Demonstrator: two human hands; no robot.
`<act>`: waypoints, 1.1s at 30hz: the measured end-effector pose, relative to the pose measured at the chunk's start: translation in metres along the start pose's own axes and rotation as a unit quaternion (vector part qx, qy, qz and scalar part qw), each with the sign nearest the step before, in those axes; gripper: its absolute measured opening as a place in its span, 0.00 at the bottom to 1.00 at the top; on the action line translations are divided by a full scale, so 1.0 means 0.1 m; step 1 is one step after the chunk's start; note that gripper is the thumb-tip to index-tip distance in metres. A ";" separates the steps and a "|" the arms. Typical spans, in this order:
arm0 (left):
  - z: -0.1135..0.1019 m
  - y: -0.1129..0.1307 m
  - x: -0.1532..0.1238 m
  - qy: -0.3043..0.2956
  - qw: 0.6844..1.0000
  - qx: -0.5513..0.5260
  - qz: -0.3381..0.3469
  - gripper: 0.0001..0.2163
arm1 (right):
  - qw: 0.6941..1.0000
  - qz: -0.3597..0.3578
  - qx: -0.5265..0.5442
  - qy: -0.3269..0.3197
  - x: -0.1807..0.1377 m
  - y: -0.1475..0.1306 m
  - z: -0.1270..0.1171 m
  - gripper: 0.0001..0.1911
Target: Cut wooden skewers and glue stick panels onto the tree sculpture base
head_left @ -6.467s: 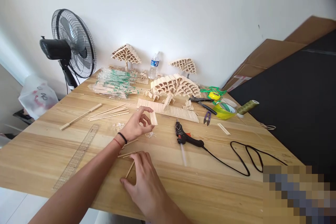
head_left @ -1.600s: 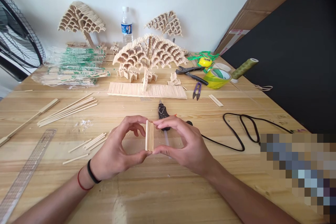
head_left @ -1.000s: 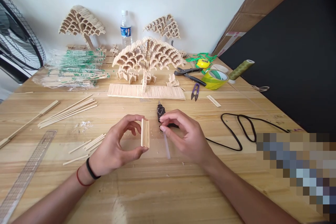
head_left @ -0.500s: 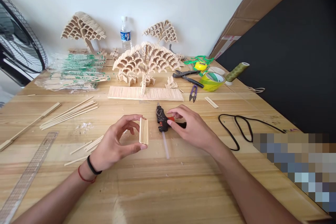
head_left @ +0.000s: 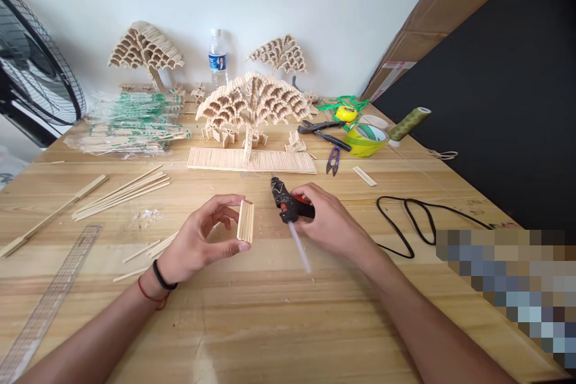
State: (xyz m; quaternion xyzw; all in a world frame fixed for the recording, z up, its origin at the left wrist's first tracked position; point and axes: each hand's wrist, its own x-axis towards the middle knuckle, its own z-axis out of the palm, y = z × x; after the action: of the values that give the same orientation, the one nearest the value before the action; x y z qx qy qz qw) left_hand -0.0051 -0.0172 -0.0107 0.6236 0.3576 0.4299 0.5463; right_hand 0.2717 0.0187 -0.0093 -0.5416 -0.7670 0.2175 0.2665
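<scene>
Left hand [head_left: 198, 235] pinches stick panel [head_left: 245, 222], long axis thumb-to-fingers; right hand [head_left: 332, 221] grips glue gun [head_left: 282, 195] just right of panel

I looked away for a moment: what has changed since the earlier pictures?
The right hand let go of the small stick panel, moved right and gripped the glue gun; its glue stick has swung rightward. The left hand still holds the panel, and the front tree model stands where it was.

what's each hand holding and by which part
Left hand: stick block, by its two ends. Right hand: glue gun, by its handle.
</scene>
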 end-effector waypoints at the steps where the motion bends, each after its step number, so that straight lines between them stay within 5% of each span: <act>1: 0.00 0.00 0.00 -0.002 1.000 -0.003 -0.001 0.30 | 1.000 0.004 0.026 0.011 0.00 -0.02 -0.02 0.15; 5: -0.02 0.03 0.01 -0.006 1.000 -0.001 -0.007 0.29 | 0.992 0.006 0.105 0.071 -0.04 -0.10 -0.08 0.07; 7: -0.02 0.04 0.01 -0.010 1.000 -0.003 -0.011 0.28 | 0.983 0.030 0.160 0.080 -0.06 -0.13 -0.08 0.13; 12: -0.02 0.04 0.01 -0.026 0.999 -0.009 -0.023 0.28 | 0.947 0.072 0.312 0.003 -0.10 -0.18 -0.08 0.19; 24: 0.00 0.02 -0.01 -0.031 0.998 -0.031 -0.053 0.28 | 0.927 -0.061 0.339 -0.150 -0.14 -0.33 -0.07 0.12; 33: -0.01 0.01 -0.02 -0.042 0.997 -0.029 -0.049 0.28 | 0.915 -0.077 0.357 -0.172 -0.16 -0.32 -0.04 0.06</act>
State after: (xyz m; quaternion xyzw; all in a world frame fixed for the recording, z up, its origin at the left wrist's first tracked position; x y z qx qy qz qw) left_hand -0.0068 -0.0186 -0.0104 0.6069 0.3519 0.3860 0.5991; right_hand 0.2558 -0.0063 0.0111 -0.3036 -0.7120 0.5453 0.3217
